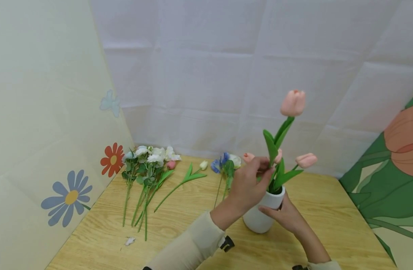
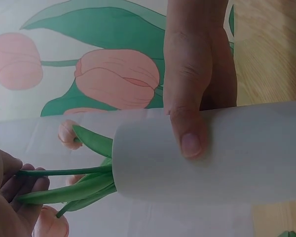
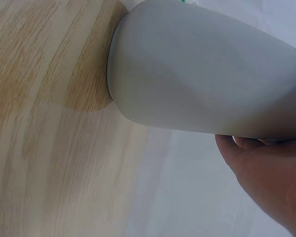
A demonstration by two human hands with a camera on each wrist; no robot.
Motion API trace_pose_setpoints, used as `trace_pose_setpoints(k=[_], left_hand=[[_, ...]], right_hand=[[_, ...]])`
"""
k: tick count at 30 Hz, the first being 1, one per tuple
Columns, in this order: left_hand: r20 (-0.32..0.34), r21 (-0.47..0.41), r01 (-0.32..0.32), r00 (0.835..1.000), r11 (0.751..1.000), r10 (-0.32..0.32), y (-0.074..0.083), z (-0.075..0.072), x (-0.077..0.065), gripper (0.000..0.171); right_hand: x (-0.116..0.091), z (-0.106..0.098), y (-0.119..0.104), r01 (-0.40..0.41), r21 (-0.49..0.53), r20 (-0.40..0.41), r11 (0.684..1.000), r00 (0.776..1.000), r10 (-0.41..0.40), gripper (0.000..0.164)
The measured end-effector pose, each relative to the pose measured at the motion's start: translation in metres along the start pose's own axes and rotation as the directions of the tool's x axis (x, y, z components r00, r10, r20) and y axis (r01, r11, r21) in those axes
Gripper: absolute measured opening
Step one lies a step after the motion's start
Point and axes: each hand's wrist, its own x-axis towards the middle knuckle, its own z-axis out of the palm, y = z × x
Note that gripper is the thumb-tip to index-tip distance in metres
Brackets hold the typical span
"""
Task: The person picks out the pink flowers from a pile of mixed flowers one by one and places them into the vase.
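My left hand (image 1: 247, 185) pinches the green stem of a tall pink tulip (image 1: 293, 103) just above the vase mouth. The tulip stands upright with its bloom well above the others. In the left wrist view its stem (image 2: 64, 172) runs from my fingers into the vase. My right hand (image 1: 289, 215) grips the side of the white vase (image 1: 258, 219), thumb across the front; part of that hand is hidden behind it. Other pink tulips lean from the mouth, one tulip (image 1: 306, 160) to the right. The right wrist view has the vase base (image 3: 119, 64) on the wooden table.
White flowers (image 1: 156, 157) on long stems lie at the table's left, beside a darker pink tulip (image 1: 171, 165). A white tulip (image 1: 203, 165) and a blue flower (image 1: 220, 163) lie nearer the vase. A small white scrap (image 1: 130, 241) sits toward the front left. Cloth backdrops border the table (image 1: 328, 221).
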Motion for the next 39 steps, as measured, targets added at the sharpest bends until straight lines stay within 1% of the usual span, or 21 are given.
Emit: trace_pose_setpoints(k=[5,9,13,18,24,26,29,32,35,39], left_hand=[[0.019,0.023,0.005,1.0,1.0,-0.006,0.0001,-0.002,-0.0003,0.017],[0.04,0.101,0.005,0.999,0.995,-0.009,0.0002,-0.0038,-0.0002,0.016],[0.073,0.198,-0.007,0.997,0.98,-0.008,0.0001,-0.0053,-0.0007,0.016],[0.087,0.267,-0.017,0.996,0.963,-0.006,0.0002,-0.0055,-0.0019,0.021],[0.097,0.368,-0.021,0.995,0.93,-0.016,0.001,-0.0048,-0.0036,0.023],[0.106,0.378,-0.009,0.994,0.926,-0.033,0.0014,-0.0049,-0.0043,0.024],[0.112,0.389,0.008,0.992,0.921,-0.055,0.0014,-0.0056,-0.0052,0.031],[0.1,0.411,0.008,0.994,0.912,-0.053,0.0,-0.0065,-0.0066,0.04],[0.082,0.42,0.007,0.996,0.908,-0.045,-0.0024,-0.0071,-0.0083,0.048],[0.074,0.408,0.031,0.995,0.912,-0.067,-0.0037,-0.0078,-0.0099,0.056]], right_hand=[[-0.0007,0.0005,-0.0007,0.008,-0.01,-0.006,1.0,1.0,-0.009,0.092],[-0.0011,0.0008,-0.0009,0.03,-0.016,-0.009,0.999,1.0,-0.03,0.095],[-0.0016,0.0013,0.0,0.029,-0.035,-0.025,0.999,0.999,-0.03,0.095],[-0.0017,0.0002,0.0004,0.003,-0.047,-0.022,0.999,1.0,-0.004,0.095],[-0.0022,0.0003,-0.0001,-0.019,-0.04,-0.025,0.999,1.0,0.018,0.092],[-0.0023,0.0005,0.0001,-0.022,-0.04,-0.026,0.999,0.999,0.021,0.092],[-0.0021,0.0004,0.0006,-0.025,-0.044,-0.029,0.999,0.999,0.024,0.092],[-0.0017,0.0,0.001,-0.026,-0.053,-0.027,0.998,0.999,0.025,0.092],[-0.001,-0.0006,0.0014,-0.02,-0.058,-0.022,0.998,1.0,0.019,0.093],[-0.0005,-0.0008,0.0014,-0.02,-0.05,-0.016,0.999,1.0,0.02,0.095]])
